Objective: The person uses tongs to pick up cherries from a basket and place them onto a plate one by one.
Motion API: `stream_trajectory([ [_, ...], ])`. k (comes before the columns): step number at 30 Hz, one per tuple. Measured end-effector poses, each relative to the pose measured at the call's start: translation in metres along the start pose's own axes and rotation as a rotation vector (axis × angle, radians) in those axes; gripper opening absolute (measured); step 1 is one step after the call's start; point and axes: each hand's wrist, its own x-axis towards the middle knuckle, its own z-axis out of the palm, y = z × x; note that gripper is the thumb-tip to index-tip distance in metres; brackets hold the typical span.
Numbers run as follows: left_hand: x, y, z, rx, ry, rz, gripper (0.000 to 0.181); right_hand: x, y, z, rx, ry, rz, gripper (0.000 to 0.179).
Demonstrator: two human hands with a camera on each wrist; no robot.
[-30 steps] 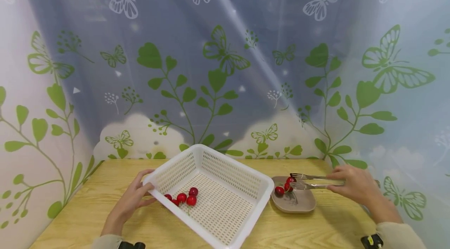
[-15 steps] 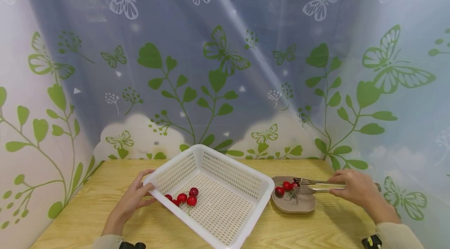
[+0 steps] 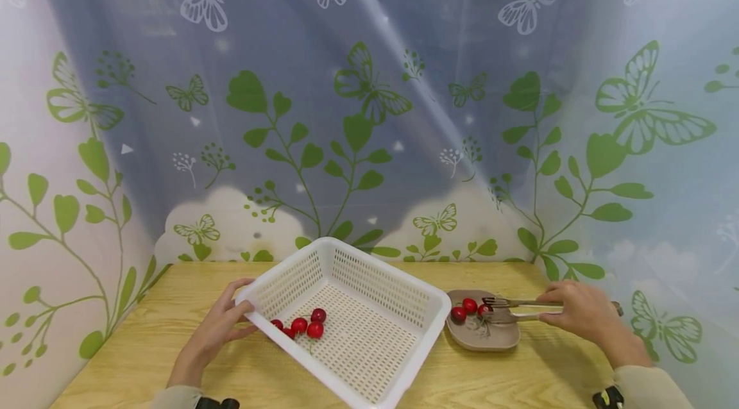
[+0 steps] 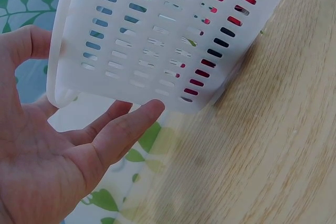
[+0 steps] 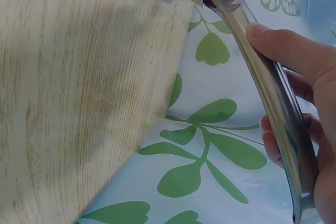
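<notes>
In the head view, my left hand (image 3: pixel 215 327) holds the left corner of a white slotted plastic basket (image 3: pixel 398 273) by its rim. Several red cherries (image 3: pixel 315 330) lie inside, toward the basket's near left side. My right hand (image 3: pixel 586 314) pinches metal tongs with fork-shaped ends (image 3: pixel 522 302) partway along their length, thumb on one arm in the right wrist view. Their tips reach over a brown plate (image 3: pixel 498 340), right at the rightmost of three cherries (image 3: pixel 469 306) lying there. The two arms of the tongs stand slightly apart in the head view.
The plate sits against the basket's right side on a wood-grain table (image 3: pixel 462 383). A printed curtain (image 3: pixel 439 140) with leaves and butterflies rises behind the table and along both sides. In the left wrist view, the basket wall (image 4: pixel 157 30) tilts above the tabletop.
The tongs and right hand have shifted slightly right and down, and the cherries on the plate, bunched before, now lie more spread out. The left hand and basket have stayed still.
</notes>
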Motion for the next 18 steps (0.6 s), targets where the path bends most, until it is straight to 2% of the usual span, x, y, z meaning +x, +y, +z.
stream_trajectory([
  [6, 0.000, -0.001, -0.001, 0.002, -0.003, 0.006, 0.060, 0.001, -0.001, -0.003, 0.006, -0.005, 0.009, 0.031],
  [10, 0.001, -0.001, -0.001, 0.001, -0.006, 0.011, 0.060, 0.003, -0.001, -0.008, -0.007, 0.028, -0.003, 0.038],
  [14, 0.000, -0.001, -0.001, -0.002, -0.008, 0.016, 0.059, 0.009, -0.003, -0.015, -0.026, 0.110, -0.033, 0.042],
  [18, 0.000, 0.000, -0.001, -0.002, -0.008, 0.016, 0.059, 0.016, -0.007, -0.020, -0.015, 0.246, -0.088, 0.045],
])
